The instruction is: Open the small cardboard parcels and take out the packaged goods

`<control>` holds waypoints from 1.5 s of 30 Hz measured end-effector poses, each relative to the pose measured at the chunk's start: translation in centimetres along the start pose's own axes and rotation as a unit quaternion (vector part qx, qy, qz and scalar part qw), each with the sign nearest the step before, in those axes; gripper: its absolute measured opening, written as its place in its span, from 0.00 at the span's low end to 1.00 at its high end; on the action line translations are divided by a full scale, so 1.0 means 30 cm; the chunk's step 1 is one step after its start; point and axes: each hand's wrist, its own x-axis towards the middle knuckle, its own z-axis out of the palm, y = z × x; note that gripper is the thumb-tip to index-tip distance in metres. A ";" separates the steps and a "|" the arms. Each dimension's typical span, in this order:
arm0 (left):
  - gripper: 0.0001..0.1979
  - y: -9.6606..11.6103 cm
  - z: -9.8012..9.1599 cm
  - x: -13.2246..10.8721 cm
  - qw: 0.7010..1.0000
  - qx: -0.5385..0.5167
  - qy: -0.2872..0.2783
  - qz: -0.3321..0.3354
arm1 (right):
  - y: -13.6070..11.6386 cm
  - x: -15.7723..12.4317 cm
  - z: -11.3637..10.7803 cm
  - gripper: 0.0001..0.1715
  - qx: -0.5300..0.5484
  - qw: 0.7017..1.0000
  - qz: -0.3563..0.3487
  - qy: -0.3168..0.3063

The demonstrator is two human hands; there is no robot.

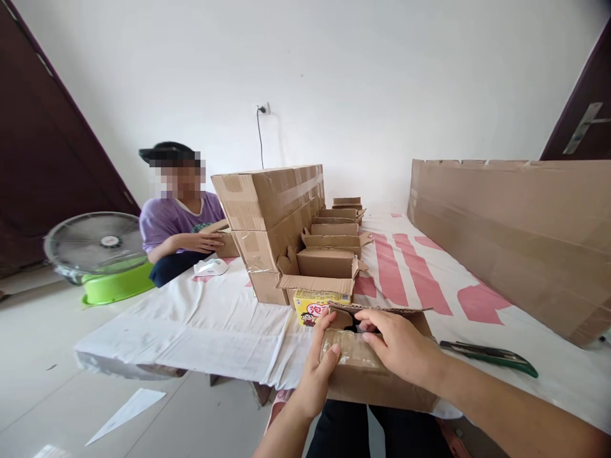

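A brown cardboard box [382, 385] with clear tape on top lies at the table's near edge, close to my lap. Its top is partly open, with one flap raised along the far side. My left hand [319, 362] grips the box's left end, thumb on the taped face and fingers round the far corner. At the opening, my right hand [398, 343] has its fingers curled over the edge and its thumb on the taped face. What lies inside the box is mostly hidden. Right of it rests a green-handled utility knife [491, 356].
A yellow printed box [317, 305] stands just beyond. Behind it run several open cartons [327, 264] beside a stack of taped boxes [267, 232]. A large cardboard panel [506, 235] borders the right. At left, a seated person [184, 222] holds a box near a tape dispenser [210, 267].
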 end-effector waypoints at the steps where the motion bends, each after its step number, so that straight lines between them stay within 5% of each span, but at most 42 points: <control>1: 0.26 -0.002 0.000 0.000 1.000 0.001 -0.001 0.001 | 0.003 0.004 0.007 0.19 0.004 1.000 -0.004 0.013; 9: 0.28 -0.017 -0.006 -0.003 1.000 0.008 -0.001 -0.014 | 0.033 0.012 0.028 0.14 -0.080 0.990 -0.111 0.037; 40: 0.26 -0.002 -0.008 -0.005 1.000 0.006 -0.001 -0.012 | 0.067 -0.013 -0.007 0.13 -0.076 0.991 -0.106 -0.015; 45: 0.26 0.001 -0.008 -0.005 1.000 0.010 0.001 -0.014 | 0.082 -0.042 -0.033 0.14 -0.062 0.992 -0.111 0.016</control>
